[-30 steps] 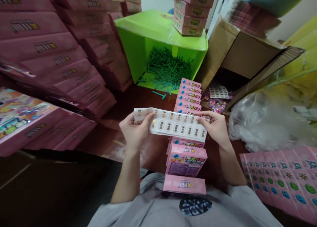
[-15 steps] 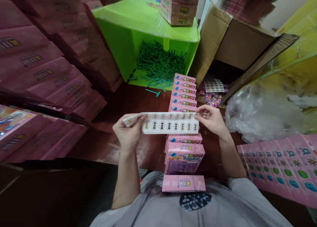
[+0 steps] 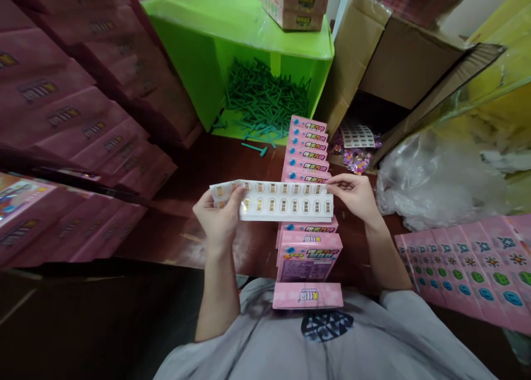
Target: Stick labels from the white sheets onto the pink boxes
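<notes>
Stacks of pink boxes fill the left side, piled up beside the brown desk. The left hand grips the left end of a white sticker sheet, its fingers pinched over the sheet's front with the thumb behind. The sheet hangs level above a row of pink cartons that runs from the person's chest away toward a green bin lying on its side, with green sticks heaped inside and one loose stick on the desk. The right hand pinches the sheet's right end between thumb and fingertips. Further right stand an open cardboard box, a crumpled clear plastic bag and a flat row of pink printed cards.
</notes>
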The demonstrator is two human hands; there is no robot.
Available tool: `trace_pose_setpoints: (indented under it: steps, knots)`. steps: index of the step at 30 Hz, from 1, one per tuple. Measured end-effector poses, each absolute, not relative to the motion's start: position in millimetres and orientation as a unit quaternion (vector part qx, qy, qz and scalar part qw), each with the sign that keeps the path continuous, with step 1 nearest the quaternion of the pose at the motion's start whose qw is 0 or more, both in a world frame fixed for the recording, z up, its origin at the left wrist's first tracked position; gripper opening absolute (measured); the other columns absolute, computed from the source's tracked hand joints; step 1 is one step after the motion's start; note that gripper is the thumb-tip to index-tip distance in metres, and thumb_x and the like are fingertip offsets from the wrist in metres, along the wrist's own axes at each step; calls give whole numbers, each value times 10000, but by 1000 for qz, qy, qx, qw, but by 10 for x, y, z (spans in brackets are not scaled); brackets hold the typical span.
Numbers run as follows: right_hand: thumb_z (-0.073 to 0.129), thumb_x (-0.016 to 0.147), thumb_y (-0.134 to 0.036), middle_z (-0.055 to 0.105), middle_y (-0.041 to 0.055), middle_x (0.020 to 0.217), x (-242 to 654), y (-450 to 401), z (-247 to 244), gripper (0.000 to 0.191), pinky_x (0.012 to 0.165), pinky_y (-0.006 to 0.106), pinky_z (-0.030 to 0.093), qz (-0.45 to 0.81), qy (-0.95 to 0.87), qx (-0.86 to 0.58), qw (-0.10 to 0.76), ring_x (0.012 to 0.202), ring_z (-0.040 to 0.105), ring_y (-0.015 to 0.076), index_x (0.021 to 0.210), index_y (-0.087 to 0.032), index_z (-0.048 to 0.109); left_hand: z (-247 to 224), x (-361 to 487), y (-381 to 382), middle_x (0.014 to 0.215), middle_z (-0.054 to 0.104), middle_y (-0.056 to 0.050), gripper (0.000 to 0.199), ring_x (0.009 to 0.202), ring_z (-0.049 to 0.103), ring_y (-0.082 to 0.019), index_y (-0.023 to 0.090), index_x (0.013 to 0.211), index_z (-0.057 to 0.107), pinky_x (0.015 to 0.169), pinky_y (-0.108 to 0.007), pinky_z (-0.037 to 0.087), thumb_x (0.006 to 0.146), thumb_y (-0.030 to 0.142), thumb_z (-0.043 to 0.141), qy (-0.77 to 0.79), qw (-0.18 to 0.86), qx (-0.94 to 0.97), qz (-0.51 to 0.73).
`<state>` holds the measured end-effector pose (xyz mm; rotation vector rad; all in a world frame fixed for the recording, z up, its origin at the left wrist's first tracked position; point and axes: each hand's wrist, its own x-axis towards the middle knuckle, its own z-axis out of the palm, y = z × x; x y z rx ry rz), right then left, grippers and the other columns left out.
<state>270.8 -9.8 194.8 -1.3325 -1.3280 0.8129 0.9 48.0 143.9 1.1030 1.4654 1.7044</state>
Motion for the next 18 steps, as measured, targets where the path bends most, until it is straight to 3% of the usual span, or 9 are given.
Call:
trace_pose_setpoints:
  steps: [7,10,12,13,15,18]
  knots:
    - [693,863,-255,747,28,1025,2700,-96,1900,80,965,450,550,40,-660,-563,495,993,689,217,847,-255,771,1365,77,387,796,703,-43,373,721,665,-168,136,783,651,665,-286,562,616,425,818,557,339,403,643]
    - [684,885,-217,722,22,973,2697,-310,2056,87,946,453,539,-27,-614,-520,593,975,666,202,892,-261,758,1298,44,341,838,717,-47,341,773,681,-175,158,789,646,718,-301,575,644,418,813,566,321,386,654]
    - [707,880,-251,704,10,930,2643,-624,2215,77,884,420,553,52,-611,-460,642,931,659,191,918,-289,761,1244,-34,311,860,723,-48,311,802,687,-176,163,807,653,748,-311,578,665,392,808,572,297,372,668]
    - [714,878,-298,697,10,946,2599,-816,2286,62,854,404,560,133,-633,-435,626,926,658,193,913,-305,765,1216,-82,296,867,724,-49,309,814,689,-177,160,819,654,761,-319,578,671,381,810,572,287,366,675]
    - [702,882,-392,674,39,1095,2485,-1202,2355,116,838,396,573,320,-686,-404,513,984,655,214,900,-301,771,1166,-174,266,883,722,-51,335,859,690,-184,134,845,648,785,-344,571,690,384,808,569,275,362,685]
    - [745,848,-331,613,78,1245,2312,-1604,2207,118,900,373,560,478,-714,-382,341,1109,623,230,929,-248,765,1123,-234,220,915,711,-51,401,927,685,-198,98,886,630,809,-380,554,724,432,782,572,275,360,684]
